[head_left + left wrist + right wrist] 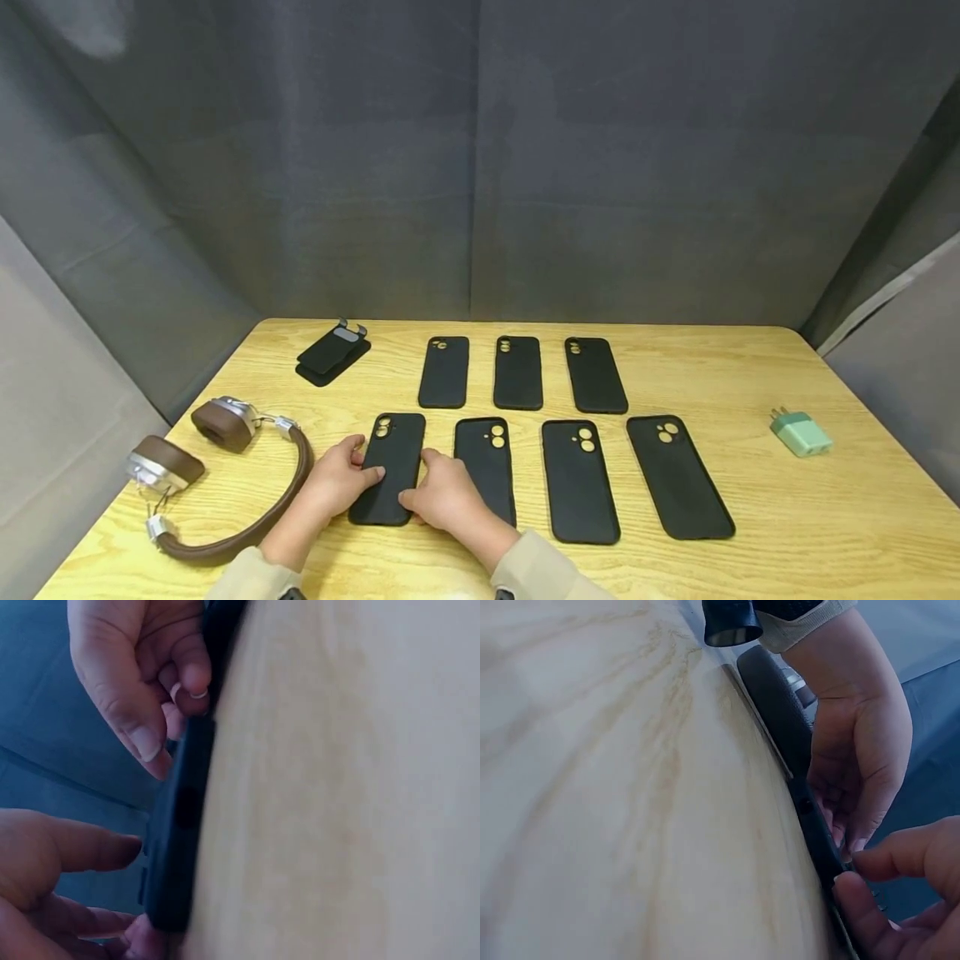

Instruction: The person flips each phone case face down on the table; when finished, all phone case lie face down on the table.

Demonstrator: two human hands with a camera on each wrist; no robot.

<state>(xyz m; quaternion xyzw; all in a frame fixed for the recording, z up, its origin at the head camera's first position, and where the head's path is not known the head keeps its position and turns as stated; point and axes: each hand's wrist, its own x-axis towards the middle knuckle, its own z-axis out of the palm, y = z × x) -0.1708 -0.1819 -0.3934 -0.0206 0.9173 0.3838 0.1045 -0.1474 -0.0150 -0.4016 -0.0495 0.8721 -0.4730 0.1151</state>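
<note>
A black phone case point(396, 458) with a camera cutout at its upper left lies at the left end of the front row. My left hand point(337, 482) holds its left edge, the thumb over the face and the fingers along the side. On the opposite edge, my right hand point(447, 493) grips low down, its thumb near the bottom corner. The left wrist view shows the case's thin end point(180, 825), with a port hole, between both hands. Under my right wrist lies a second black case point(483, 458), partly covered.
Two more black cases point(581, 479) point(678, 475) continue the front row rightward. Behind them lie three others point(444, 375) point(517, 375) point(596, 377). Brown headphones point(303, 467) rest at the left, a black folding stand point(330, 350) at back left, and a green plug adapter point(801, 433) at right.
</note>
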